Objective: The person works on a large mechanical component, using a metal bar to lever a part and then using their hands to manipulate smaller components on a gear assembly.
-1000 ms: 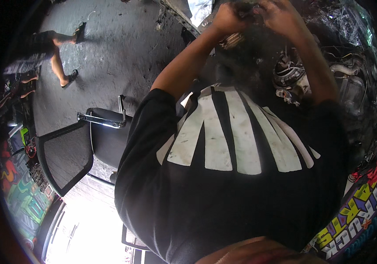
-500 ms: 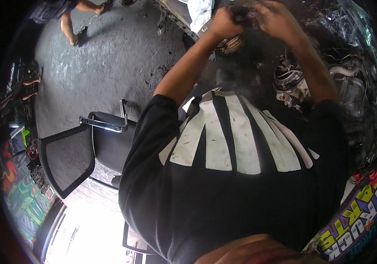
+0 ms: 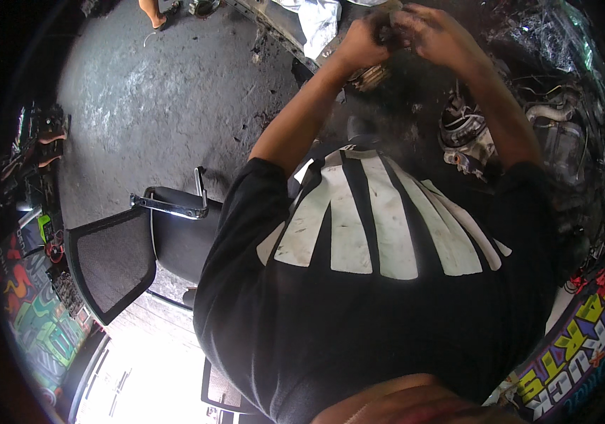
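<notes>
At the top of the head view, my two hands meet close together. My left hand [image 3: 363, 45] is closed around a small dark, greasy part [image 3: 387, 33], mostly covered by the fingers. Against its other side, my right hand [image 3: 438, 37] curls its blackened fingers. The part's exact kind cannot be made out. Just below the left hand lies a ribbed, tan metal piece [image 3: 371, 78], partly hidden by the wrist. A white cloth [image 3: 318, 30] hangs over the bench edge left of my hands.
The dark bench [image 3: 268, 22] runs along the top. Greasy metal machine parts [image 3: 466, 138] and a larger housing [image 3: 560, 145] lie right of my right arm. A black mesh chair [image 3: 111, 261] stands at left. Another person's foot [image 3: 159, 21] shows at upper left.
My hands stay together on the dark part, and the right fingers have shifted slightly. The other person's legs have moved up, mostly out of view. The surroundings appear slightly shifted.
</notes>
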Demonstrator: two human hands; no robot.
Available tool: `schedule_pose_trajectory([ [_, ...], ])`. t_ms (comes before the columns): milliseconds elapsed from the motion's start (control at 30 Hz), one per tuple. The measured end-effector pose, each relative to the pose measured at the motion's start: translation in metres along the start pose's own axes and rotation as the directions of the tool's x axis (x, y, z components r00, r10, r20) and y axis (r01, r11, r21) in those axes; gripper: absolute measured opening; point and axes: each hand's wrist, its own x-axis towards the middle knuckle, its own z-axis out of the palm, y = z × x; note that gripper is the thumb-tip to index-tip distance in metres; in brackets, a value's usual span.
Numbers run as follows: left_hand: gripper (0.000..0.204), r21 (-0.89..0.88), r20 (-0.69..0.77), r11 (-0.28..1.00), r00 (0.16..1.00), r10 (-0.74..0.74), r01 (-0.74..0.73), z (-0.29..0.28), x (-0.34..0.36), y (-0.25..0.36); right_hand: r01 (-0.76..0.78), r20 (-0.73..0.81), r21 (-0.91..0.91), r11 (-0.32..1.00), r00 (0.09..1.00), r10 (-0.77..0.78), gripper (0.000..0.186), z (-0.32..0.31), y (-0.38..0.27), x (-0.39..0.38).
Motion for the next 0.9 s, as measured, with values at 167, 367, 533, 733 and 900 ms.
schedule_pose_trajectory([
  [167, 0.025, 0.015, 0.207, 1.0, 0.978, -0.017, 0.014, -0.003, 0.0, -0.012, 0.315, -0.126, 0.004, 0.949, 0.942, -0.313, 0.022, 0.001, 0.001, -0.002],
  [367, 0.039, 0.111, -0.065, 0.993, 0.997, -0.035, 0.042, 0.003, 0.005, 0.016, -0.34, 0.02, -0.241, 0.909, 0.935, 0.355, 0.028, -0.004, -0.034, 0.004],
  [533, 0.037, -0.038, 0.011, 0.993, 0.993, 0.116, -0.115, 0.008, 0.006, 0.012, 0.054, -0.054, -0.07, 0.996, 0.997, -0.058, 0.023, 0.01, 0.011, -0.01],
  [733, 0.022, 0.117, 0.182, 0.987, 0.975, -0.128, 0.107, 0.005, 0.001, 0.002, -0.058, -0.078, 0.092, 0.994, 0.995, 0.065, 0.028, -0.009, -0.019, -0.018],
  [900, 0.024, 0.088, 0.108, 0.975, 0.972, -0.211, 0.202, -0.012, -0.012, 0.005, -0.256, -0.034, 0.789, 0.558, 0.889, 0.456, 0.03, 0.056, 0.005, -0.075],
])
